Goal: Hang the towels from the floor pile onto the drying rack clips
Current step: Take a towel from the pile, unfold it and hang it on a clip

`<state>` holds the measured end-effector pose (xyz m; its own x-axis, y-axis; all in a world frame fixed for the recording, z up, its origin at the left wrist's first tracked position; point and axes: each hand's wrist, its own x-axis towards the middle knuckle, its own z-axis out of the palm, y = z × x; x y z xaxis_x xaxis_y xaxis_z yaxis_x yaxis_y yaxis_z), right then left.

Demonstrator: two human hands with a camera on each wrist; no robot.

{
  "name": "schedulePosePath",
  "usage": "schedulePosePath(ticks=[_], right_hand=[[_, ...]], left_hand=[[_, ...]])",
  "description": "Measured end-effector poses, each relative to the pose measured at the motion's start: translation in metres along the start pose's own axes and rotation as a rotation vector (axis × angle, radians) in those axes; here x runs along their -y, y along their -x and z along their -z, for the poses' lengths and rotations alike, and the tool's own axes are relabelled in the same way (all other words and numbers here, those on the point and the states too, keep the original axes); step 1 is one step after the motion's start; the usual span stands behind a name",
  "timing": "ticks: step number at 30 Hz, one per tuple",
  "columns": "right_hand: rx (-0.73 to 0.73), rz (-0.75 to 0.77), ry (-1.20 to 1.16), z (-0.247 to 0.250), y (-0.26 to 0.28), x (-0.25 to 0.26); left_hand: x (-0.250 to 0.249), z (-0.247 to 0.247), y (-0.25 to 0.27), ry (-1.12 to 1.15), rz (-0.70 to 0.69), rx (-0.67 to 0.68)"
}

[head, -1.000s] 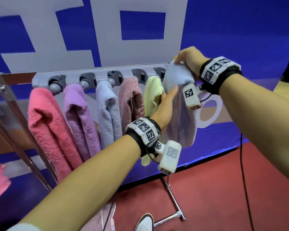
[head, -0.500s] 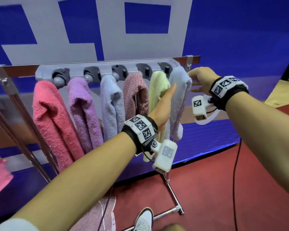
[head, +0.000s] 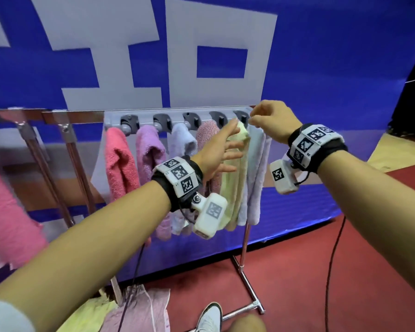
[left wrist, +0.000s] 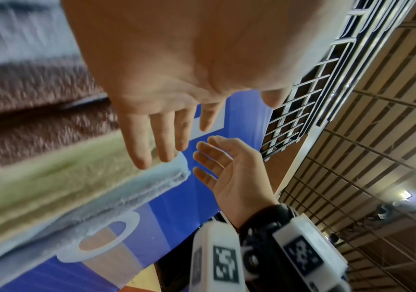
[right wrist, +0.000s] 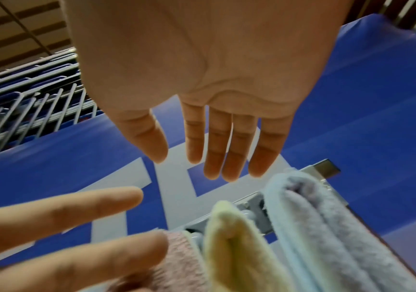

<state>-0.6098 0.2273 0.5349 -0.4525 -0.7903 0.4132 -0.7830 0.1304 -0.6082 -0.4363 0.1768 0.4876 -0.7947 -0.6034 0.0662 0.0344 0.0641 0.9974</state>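
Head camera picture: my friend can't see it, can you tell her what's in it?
Six colourful towels hang on a grey clip rack. Both open hands, left hand and right hand, hover by the pale blue towel at the right end.

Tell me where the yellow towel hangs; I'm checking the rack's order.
In the head view, the yellow towel hangs from the clip rail, between the mauve towel and the rightmost pale blue towel.

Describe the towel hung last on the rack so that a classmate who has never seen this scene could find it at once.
Find the grey clip bar on the drying rack in front of the blue wall. Six towels hang from it in a row. The one wanted is the pale blue towel at the far right end, beside the yellow-green towel; a similar pale one hangs third from the left, between others.
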Motion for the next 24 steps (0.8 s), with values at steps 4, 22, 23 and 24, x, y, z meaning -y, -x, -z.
schedulePosePath(ticks=[4,22,23,24], right_hand=[[0.122,0.131,0.120,-0.014,0.024,0.046],[0.216,0.788,0.783,-0.189,0.102,0.223],[0.229,0.802,0.793,-0.200,0.108,0.228],[0.239,0.810,0.801,-0.210,0.113,0.230]], left_hand=[[-0.019,0.039,0.035,-0.086,-0.056,-0.079],[0.021,0.271,0.209,-1.485,-0.103,-0.565],[0.027,0.278,0.217,-1.568,-0.074,-0.536],[0.034,0.282,0.223,-1.629,-0.059,-0.516]])
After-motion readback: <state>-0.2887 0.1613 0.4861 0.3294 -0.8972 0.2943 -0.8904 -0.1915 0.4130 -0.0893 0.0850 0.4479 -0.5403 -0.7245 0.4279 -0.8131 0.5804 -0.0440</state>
